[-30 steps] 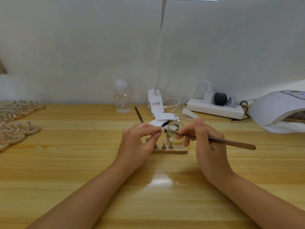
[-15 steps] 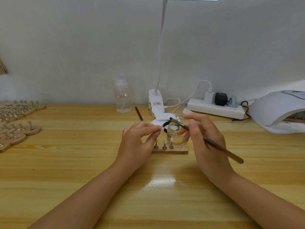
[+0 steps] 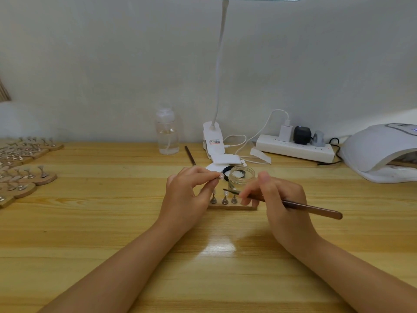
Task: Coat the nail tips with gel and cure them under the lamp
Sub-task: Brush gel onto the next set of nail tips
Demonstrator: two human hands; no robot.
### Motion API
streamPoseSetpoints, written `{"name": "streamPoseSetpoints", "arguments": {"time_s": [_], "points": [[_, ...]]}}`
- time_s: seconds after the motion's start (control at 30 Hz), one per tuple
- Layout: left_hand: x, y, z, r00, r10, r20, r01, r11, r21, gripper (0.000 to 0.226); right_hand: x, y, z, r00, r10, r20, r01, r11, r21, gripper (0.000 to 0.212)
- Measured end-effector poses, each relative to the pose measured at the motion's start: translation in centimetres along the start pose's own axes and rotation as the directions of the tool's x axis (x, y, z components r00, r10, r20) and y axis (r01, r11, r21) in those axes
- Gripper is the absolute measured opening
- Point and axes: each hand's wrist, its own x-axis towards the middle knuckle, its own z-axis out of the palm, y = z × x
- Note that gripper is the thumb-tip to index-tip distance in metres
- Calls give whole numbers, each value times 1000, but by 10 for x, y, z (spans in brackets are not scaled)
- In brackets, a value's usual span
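My left hand (image 3: 189, 195) pinches a small nail tip on its stand (image 3: 221, 176) between thumb and forefinger, raised just above a wooden holder (image 3: 232, 207). On that holder stand three metal pegs with nail tips (image 3: 224, 198). My right hand (image 3: 277, 199) grips a brown brush (image 3: 311, 208); its bristle end points left, low over the pegs. An open glass jar of gel (image 3: 241, 178) sits right behind the holder. At the far right edge stands the white curing lamp (image 3: 381, 150).
Several wooden holders with nail tips (image 3: 24, 175) lie at the left edge. A clear bottle (image 3: 167, 134), a second brush (image 3: 190, 155), a clip desk lamp (image 3: 213, 141), white pads (image 3: 225, 160) and a power strip (image 3: 295, 150) with cables line the back.
My right hand lifted the brush up over the jar, then brought it back down, so its tip now points left above the pegs. My left hand kept the nail tip nearly still.
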Motion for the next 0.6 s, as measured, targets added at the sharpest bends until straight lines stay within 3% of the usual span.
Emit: {"name": "streamPoseSetpoints", "arguments": {"time_s": [0.17,0.27,0.43,0.6], "points": [[0,0,0,1000,6,9,-6,1000,9,18,1,1,0,1000,-2,-16,2,999,-38,41],[0,0,0,1000,3,12,-3,1000,10,18,0,1,1,998,58,-26,-57,997,60,45],[0,-1,1,1000,12,11,-12,1000,12,17,2,2,0,999,-42,-13,40,996,-79,36],[0,-1,0,1000,5,14,-5,1000,16,17,1,3,-1,998,-44,-49,42,998,-39,37]]}}
